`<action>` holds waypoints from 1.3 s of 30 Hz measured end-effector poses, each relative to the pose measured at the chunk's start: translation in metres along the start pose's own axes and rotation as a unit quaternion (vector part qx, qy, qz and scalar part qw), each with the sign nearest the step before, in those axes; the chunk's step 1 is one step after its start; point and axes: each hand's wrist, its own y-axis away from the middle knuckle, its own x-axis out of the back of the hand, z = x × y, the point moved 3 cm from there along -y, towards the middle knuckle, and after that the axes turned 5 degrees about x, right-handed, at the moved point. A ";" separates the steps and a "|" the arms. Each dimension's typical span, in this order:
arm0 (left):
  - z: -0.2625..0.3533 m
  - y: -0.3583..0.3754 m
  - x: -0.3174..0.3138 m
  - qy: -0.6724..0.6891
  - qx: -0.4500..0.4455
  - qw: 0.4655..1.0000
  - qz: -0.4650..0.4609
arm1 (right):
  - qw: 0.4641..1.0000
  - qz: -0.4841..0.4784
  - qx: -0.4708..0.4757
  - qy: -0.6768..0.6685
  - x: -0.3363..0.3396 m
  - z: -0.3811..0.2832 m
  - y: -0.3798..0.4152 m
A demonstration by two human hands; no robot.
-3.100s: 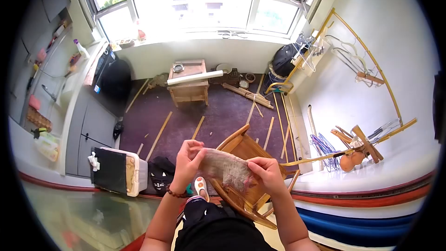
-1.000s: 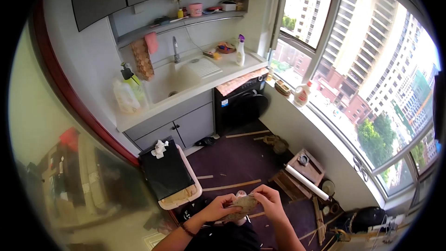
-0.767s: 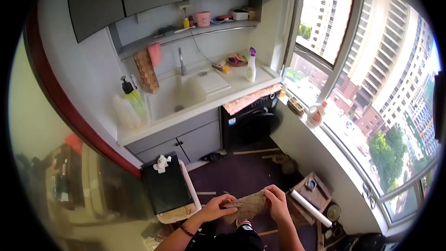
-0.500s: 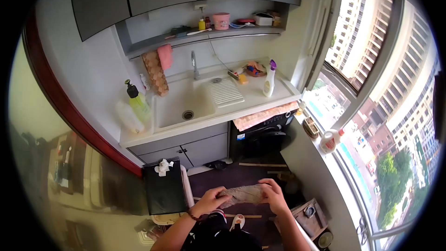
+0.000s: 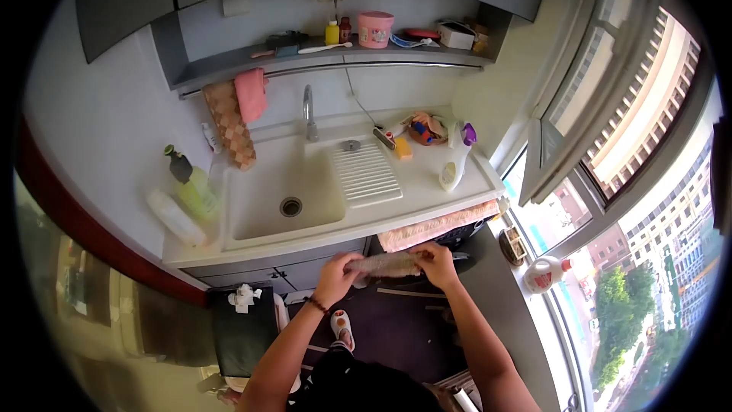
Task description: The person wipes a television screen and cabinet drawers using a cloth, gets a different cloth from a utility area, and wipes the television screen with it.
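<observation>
Both of my hands hold a grey-brown cloth (image 5: 385, 265) stretched between them, just in front of the counter edge. My left hand (image 5: 338, 278) grips its left end and my right hand (image 5: 437, 263) grips its right end. Beyond them lies the white sink (image 5: 284, 200) with a drain hole, a ribbed washboard (image 5: 364, 173) beside it and a tap (image 5: 309, 113) behind.
A green bottle (image 5: 191, 181) stands left of the sink. A spray bottle (image 5: 456, 156) and small items sit at the counter's right. A pink towel (image 5: 436, 226) hangs off the counter edge. A black-topped bin (image 5: 244, 326) stands low left. Windows run along the right.
The view has swung from the floor and window toward the sink, which now sits closer and lower. My hands have kept the cloth and pulled it flat between them, nearer the counter.
</observation>
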 end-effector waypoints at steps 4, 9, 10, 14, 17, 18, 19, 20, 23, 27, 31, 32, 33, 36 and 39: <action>-0.034 -0.100 -0.008 -0.070 -0.053 0.993 0.073 | 0.998 0.041 0.026 0.046 -0.002 0.049 -0.103; -0.111 -0.147 -0.022 -0.190 -0.019 0.981 0.032 | 0.966 -0.019 0.009 0.258 -0.016 0.103 -0.160; -0.121 -0.153 -0.018 -0.214 0.003 0.976 0.034 | 0.953 -0.037 -0.008 0.302 -0.022 0.100 -0.163; -0.164 -0.160 0.034 -0.232 0.130 0.963 0.042 | 0.970 -0.080 0.045 0.227 -0.064 0.132 -0.207; -0.155 -0.180 0.089 -0.254 0.113 0.950 0.143 | 0.989 -0.130 -0.001 0.063 -0.123 0.099 -0.274; -0.152 -0.188 0.107 -0.262 0.118 0.945 0.159 | 0.988 -0.154 0.010 0.002 -0.144 0.084 -0.292; -0.148 -0.198 0.128 -0.226 0.129 0.946 0.196 | 0.986 -0.164 0.022 -0.005 -0.161 0.061 -0.311; -0.145 -0.206 0.147 -0.186 0.139 0.945 0.230 | 0.980 -0.193 0.038 -0.038 -0.176 0.033 -0.330; -0.122 -0.217 0.193 -0.152 0.130 0.929 0.311 | 0.961 -0.248 0.068 -0.099 -0.222 -0.025 -0.383; -0.104 -0.234 0.242 -0.164 0.098 0.904 0.382 | 0.942 -0.260 0.019 -0.212 -0.298 -0.082 -0.481; -0.077 -0.250 0.274 -0.126 0.090 0.900 0.408 | 0.948 -0.156 -0.015 -0.278 -0.361 -0.136 -0.543; -0.069 -0.251 0.282 -0.117 0.089 0.900 0.410 | 0.947 -0.158 -0.006 -0.280 -0.367 -0.150 -0.548; -0.062 -0.250 0.289 -0.101 0.101 0.900 0.411 | 0.941 -0.171 -0.058 -0.286 -0.374 -0.160 -0.553; -0.065 -0.249 0.313 -0.051 0.101 0.906 0.408 | 0.935 -0.184 -0.077 -0.292 -0.393 -0.170 -0.568; -0.089 -0.248 0.335 0.003 0.109 0.915 0.389 | 0.933 -0.185 -0.021 -0.307 -0.384 -0.190 -0.553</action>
